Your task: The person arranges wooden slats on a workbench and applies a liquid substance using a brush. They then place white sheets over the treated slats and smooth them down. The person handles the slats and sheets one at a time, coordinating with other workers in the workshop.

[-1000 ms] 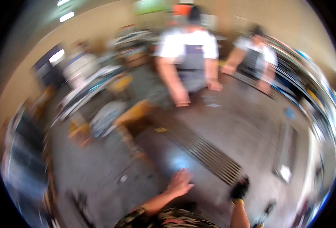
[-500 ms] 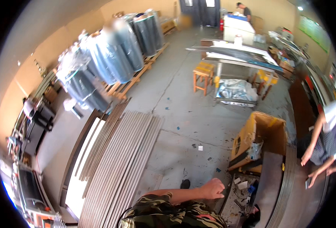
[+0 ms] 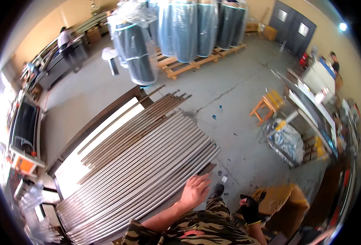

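Observation:
My bare left hand [image 3: 196, 190] is held with its fingers loosely spread, close to the right edge of a row of silvery metal tubes [image 3: 141, 169]. It holds nothing; whether it touches the tubes I cannot tell. My right hand [image 3: 251, 209], in a black glove that leaves the fingertips bare, hangs beside my leg next to an open cardboard box [image 3: 280, 204]. Its fingers are curled in, and what they hold, if anything, is hidden. Several thinner brownish rods [image 3: 123, 139] lie left of the silvery tubes, on a table with a white sheet [image 3: 72, 163].
Tall plastic-wrapped rolls [image 3: 184, 30] stand on a wooden pallet [image 3: 192, 63] at the back. To the right are a wooden stool [image 3: 269, 105] and a loaded workbench [image 3: 307, 108]. One person [image 3: 66, 45] stands far left, another [image 3: 334, 63] far right. Small scraps dot the grey floor.
My view has swung left toward the tubes. My left hand's fingers have gone from closed to spread, now near the tubes. My gloved right hand is now plainly in view.

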`<state>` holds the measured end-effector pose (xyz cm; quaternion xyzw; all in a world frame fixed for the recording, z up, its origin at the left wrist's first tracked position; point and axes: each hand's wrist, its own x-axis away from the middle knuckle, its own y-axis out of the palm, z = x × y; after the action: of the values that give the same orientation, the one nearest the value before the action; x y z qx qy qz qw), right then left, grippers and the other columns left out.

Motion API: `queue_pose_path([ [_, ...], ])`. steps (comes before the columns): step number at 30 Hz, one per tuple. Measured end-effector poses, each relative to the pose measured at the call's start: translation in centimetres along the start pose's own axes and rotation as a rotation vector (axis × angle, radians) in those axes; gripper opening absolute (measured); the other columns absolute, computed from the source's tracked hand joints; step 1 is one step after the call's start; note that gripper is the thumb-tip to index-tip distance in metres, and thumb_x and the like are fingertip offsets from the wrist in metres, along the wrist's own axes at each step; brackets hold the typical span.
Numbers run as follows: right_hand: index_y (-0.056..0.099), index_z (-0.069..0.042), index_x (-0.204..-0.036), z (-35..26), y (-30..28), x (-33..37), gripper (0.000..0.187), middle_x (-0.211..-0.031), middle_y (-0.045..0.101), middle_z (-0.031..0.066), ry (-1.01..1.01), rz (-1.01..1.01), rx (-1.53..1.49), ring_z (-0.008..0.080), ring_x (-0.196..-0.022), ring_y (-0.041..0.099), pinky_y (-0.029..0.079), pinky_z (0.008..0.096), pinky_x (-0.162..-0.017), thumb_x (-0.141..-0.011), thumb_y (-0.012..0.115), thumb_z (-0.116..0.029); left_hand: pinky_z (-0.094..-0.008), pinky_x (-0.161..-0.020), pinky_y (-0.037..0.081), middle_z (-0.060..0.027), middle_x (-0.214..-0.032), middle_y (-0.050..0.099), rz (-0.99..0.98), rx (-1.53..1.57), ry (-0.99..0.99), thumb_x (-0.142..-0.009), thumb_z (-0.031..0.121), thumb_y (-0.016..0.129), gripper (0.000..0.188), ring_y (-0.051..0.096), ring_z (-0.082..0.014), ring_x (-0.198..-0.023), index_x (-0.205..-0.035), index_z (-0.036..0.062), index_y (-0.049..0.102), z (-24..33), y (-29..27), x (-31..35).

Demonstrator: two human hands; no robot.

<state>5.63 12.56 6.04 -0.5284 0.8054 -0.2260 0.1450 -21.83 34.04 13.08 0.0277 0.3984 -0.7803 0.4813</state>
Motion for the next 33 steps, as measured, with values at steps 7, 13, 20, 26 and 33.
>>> queue_pose_path([
  [7, 0.072, -0.003, -0.103, -5.0, 3.5, -22.1, 0.015, -0.095, 0.073, 0.0144, -0.106, -0.36, 0.121, 0.0252, -0.087, 0.071, 0.054, 0.0329, -0.078, -0.091, 0.066, -0.01, -0.0471, -0.095, 0.048, -0.0134, -0.119, 0.068, 0.256, -0.255, -0.318, -0.08, 0.01, 0.073, 0.029, 0.064, -0.0337, -0.099, -0.108, 0.0046, 0.068, -3.1, -0.5, -1.1],
  [13, 0.07, -0.005, -0.088, -2.1, 6.6, -40.5, 0.017, -0.088, 0.073, 0.0128, -0.425, -0.548, 0.125, 0.024, -0.08, 0.07, 0.053, 0.0346, -0.074, -0.082, 0.076, -0.019, -0.0475, -0.096, 0.046, -0.0142, -0.117, 0.069, 0.425, -0.384, -0.66, -0.082, 0.013, 0.073, 0.024, 0.064, -0.0332, -0.104, -0.105, 0.0052, 0.069, -2.9, 4.3, -3.3],
  [20, 0.063, 0.0, -0.116, 4.7, 8.5, -56.3, 0.041, -0.109, 0.071, 0.0162, 0.143, -0.571, 0.265, 0.026, -0.094, 0.068, 0.054, 0.0362, -0.084, -0.082, 0.076, -0.019, -0.0426, -0.089, 0.051, -0.013, -0.115, 0.07, 0.655, -0.433, -0.747, -0.081, 0.014, 0.077, 0.024, 0.066, -0.0321, -0.099, -0.103, 0.0055, 0.07, 2.3, 7.1, -7.1],
  [26, 0.05, 0.003, -0.137, 0.9, 8.2, -63.7, 0.067, -0.142, 0.054, 0.024, 0.016, -0.525, 0.696, 0.0357, -0.131, 0.053, 0.046, 0.0428, -0.104, -0.088, 0.073, -0.037, -0.0408, -0.087, 0.054, -0.0145, -0.112, 0.071, 1.089, -0.523, -0.998, -0.078, 0.006, 0.079, 0.022, 0.068, -0.0316, -0.099, -0.099, 0.0064, 0.072, 5.7, 12.1, -4.2],
  [33, 0.049, 0.0, -0.138, -16.1, 24.2, -79.3, 0.068, -0.142, 0.055, 0.021, -0.485, -0.538, 0.227, 0.033, -0.13, 0.055, 0.045, 0.0384, -0.106, -0.085, 0.077, -0.033, -0.0421, -0.085, 0.054, -0.0154, -0.114, 0.07, 1.424, -0.853, -1.092, -0.075, 0.004, 0.077, 0.028, 0.067, -0.0356, -0.098, -0.102, 0.0058, 0.07, 8.6, 16.7, -9.6],
])
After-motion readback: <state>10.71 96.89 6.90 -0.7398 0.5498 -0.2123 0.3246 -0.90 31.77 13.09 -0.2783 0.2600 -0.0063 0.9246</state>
